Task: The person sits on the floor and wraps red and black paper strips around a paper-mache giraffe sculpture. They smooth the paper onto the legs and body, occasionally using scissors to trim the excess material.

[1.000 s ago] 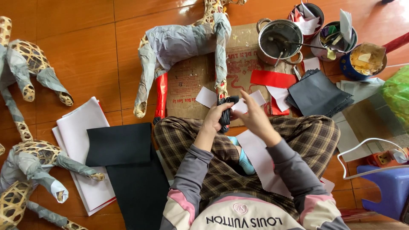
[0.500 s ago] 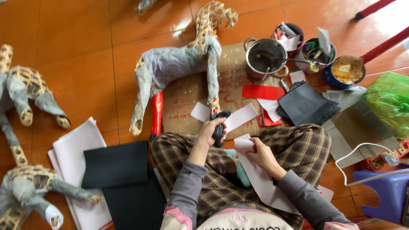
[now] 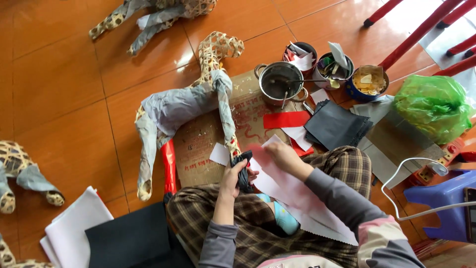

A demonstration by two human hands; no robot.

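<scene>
My left hand (image 3: 233,174) fingers wrap the leg (image 3: 243,171) covered in black paper, just left of my right hand (image 3: 280,156) pinching the pink sheet (image 3: 297,196), which runs down-right over my lap.

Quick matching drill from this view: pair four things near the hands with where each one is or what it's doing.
Things:
1. left hand
2. right hand
3. metal pot
4. green plastic bag

States or places:
a. lies at the far right beside the red chair legs
b. grips the black-wrapped foot of the woven animal frame
c. rests on the white paper sheet
d. stands on the cardboard, with a utensil inside

Pairs: 1-b, 2-c, 3-d, 4-a
</scene>
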